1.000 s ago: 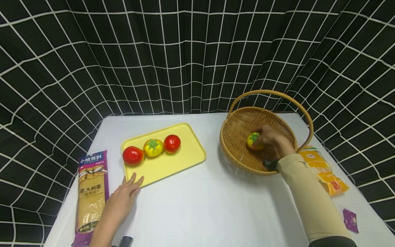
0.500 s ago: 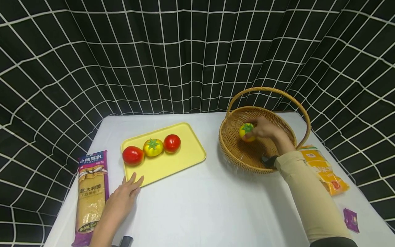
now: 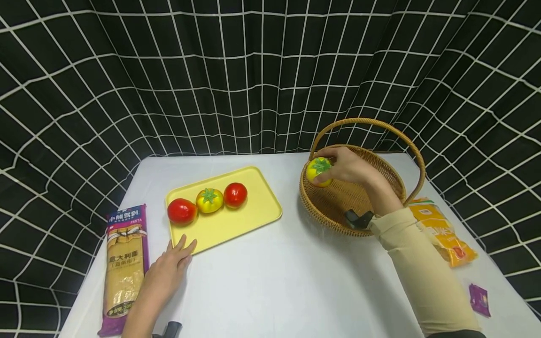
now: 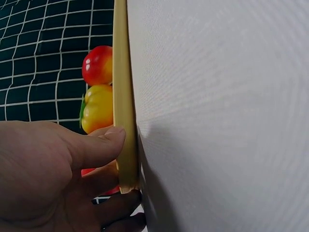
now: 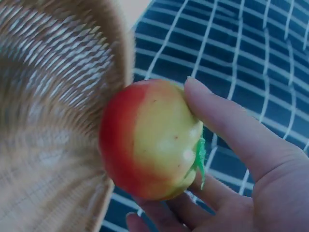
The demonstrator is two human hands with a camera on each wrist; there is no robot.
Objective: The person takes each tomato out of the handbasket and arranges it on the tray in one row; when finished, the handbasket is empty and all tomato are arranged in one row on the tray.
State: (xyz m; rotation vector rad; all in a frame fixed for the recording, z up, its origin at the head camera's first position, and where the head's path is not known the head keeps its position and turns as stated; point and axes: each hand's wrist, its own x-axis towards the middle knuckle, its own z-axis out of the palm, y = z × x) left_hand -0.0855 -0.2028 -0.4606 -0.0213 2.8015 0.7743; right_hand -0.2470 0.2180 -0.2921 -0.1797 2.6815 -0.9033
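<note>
My right hand grips a yellow-and-red toy tomato with a green leafy top, thumb on one side and fingers on the other. It is at the left rim of the wicker basket, whose weave shows beside the tomato in the right wrist view. My left hand rests at the near left corner of the yellow tray. In the left wrist view, the thumb lies on the tray's edge. On the tray sit a red fruit, a yellow tomato and another red fruit.
A pasta packet lies along the table's left side. Right of the basket, partly behind the forearm, is an orange packet. Closer in on that side lies a small purple sachet. The basket's handle arches high above its rim.
My right hand has lifted the yellow tomato from the middle of the basket up and leftward to its left rim. The left hand and the tray have stayed in place.
</note>
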